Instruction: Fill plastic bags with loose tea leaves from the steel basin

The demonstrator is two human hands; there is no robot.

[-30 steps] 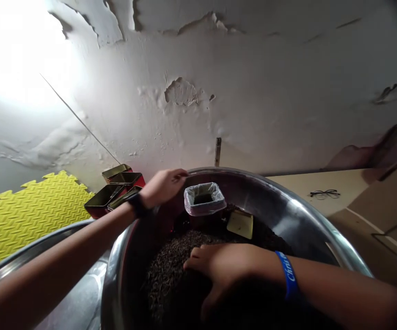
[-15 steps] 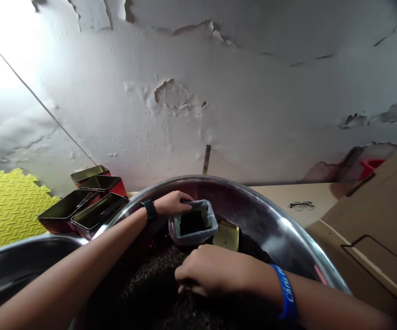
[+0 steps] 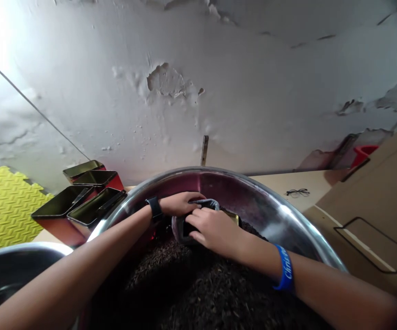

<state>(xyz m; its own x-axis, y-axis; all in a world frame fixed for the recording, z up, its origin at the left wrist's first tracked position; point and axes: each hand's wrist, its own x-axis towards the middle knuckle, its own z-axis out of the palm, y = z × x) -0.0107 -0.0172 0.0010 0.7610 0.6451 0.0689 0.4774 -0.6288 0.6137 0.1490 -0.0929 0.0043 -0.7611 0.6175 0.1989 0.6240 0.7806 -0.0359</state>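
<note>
A big steel basin (image 3: 280, 215) holds a heap of dark loose tea leaves (image 3: 191, 288). At its far side stands a small box lined with a clear plastic bag (image 3: 179, 227), mostly covered by both hands. My left hand (image 3: 177, 204), with a black watch at the wrist, grips the bag's far left rim. My right hand (image 3: 212, 229), with a blue wristband, lies over the bag's mouth with fingers curled at its edge; what it holds is hidden. A yellow card (image 3: 232, 214) peeks out behind the right hand.
Several open red tins (image 3: 81, 201) with gold insides stand to the left on the table. A second steel basin (image 3: 9, 270) is at lower left. Yellow foam mat (image 3: 6, 201) at far left. Eyeglasses (image 3: 297, 193) lie on the beige table. A peeling white wall rises behind.
My right hand has risen from the tea heap and moved onto the bag's mouth. The left hand has stayed on the bag's rim. The view shifted slightly.
</note>
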